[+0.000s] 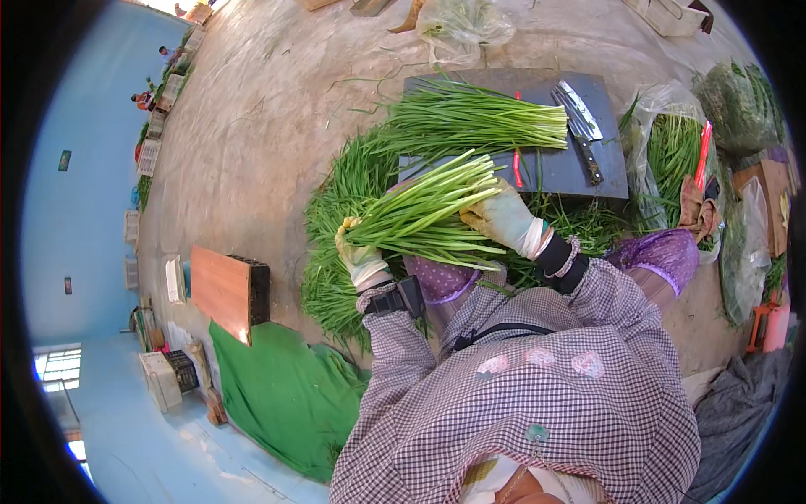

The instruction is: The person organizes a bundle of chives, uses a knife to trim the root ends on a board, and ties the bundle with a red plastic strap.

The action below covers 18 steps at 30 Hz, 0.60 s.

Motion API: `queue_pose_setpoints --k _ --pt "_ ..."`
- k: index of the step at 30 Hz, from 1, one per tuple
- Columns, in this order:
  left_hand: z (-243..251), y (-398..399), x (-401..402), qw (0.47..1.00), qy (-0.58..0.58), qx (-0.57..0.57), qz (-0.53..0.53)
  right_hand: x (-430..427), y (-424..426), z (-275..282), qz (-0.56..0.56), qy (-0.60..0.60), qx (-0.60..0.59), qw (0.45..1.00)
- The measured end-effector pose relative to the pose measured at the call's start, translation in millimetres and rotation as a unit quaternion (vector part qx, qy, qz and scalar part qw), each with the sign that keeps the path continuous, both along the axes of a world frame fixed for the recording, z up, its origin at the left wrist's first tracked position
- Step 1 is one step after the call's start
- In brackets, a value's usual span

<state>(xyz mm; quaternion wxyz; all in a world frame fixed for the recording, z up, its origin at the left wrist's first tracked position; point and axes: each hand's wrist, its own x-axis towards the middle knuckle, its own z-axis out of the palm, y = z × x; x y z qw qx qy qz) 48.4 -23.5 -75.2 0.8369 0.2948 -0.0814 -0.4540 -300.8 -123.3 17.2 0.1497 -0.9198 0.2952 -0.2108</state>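
Observation:
A loose bunch of garlic chives (pixel 428 211) lies slantwise between my gloved hands, its pale stem ends fanned to the right. My left hand (pixel 360 249) grips the leafy side. At the stem side, my right hand (pixel 497 213) has its fingers on some of the stems; its fingertips are partly hidden. Just beyond, a thicker bunch of chives (pixel 485 116) rests on a dark grey board (pixel 585 179), across a red tie strip (pixel 517 169). To the right of that bunch lies a cleaver (pixel 578 120), its black handle towards me.
A heap of loose chives (pixel 340 189) spreads left of the board. On the right stand a plastic bag of greens (pixel 674 145) and a fuller bag (pixel 733 110). A crate with a brown panel (pixel 220 286) and a green cloth (pixel 283 390) lie left. People sit far off along the wall.

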Motion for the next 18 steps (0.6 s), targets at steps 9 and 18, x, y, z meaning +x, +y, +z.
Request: queue_pose_setpoints --k 9,18 --pt "8 3 -6 0.998 0.054 -0.021 -0.012 11 -1 -27 -0.018 -0.185 0.216 0.959" --pt "10 5 -8 0.990 0.134 -0.036 -0.014 -6 2 -37 -0.120 -0.072 0.050 0.989"
